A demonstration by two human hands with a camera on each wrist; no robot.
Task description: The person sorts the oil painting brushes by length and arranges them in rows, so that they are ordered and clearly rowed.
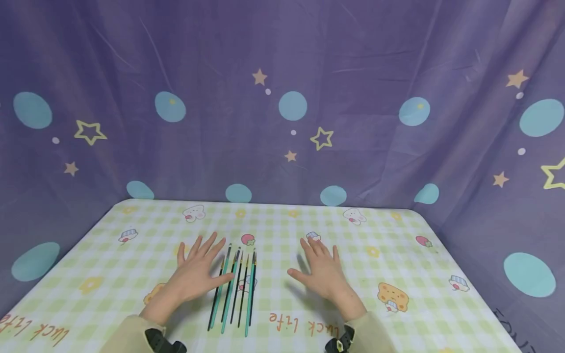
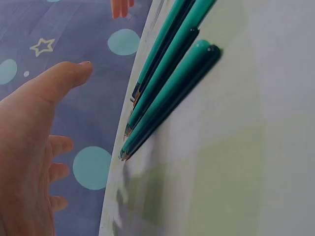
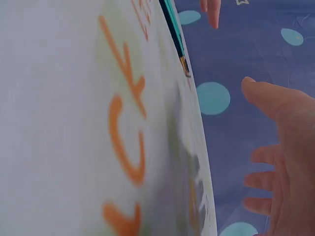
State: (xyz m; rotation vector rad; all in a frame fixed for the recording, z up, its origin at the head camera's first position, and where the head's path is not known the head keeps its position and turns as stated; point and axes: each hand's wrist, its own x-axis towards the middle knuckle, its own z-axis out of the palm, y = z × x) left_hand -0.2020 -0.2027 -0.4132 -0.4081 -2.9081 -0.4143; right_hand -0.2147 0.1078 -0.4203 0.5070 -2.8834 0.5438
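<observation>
Several slim paintbrushes point(image 1: 249, 299) with black or teal handles lie side by side on the table, bristle ends toward the back. My left hand point(image 1: 196, 272) hovers palm down over their left side, fingers spread, its thumb reaching above some of the handles. To the right of the brushes, my right hand point(image 1: 322, 272) is spread above the cloth and holds nothing. In the left wrist view, the teal handles point(image 2: 172, 93) lie beyond the left thumb point(image 2: 74, 73), apart from it. The right wrist view shows one brush point(image 3: 173, 32) away from the right hand point(image 3: 290, 147).
A green-and-white checked tablecloth point(image 1: 371, 323) with cartoon prints and orange lettering covers the table. Behind it and at both sides hangs a purple curtain point(image 1: 362, 152) with stars and teal dots. Both wrists wear black straps point(image 1: 164, 341).
</observation>
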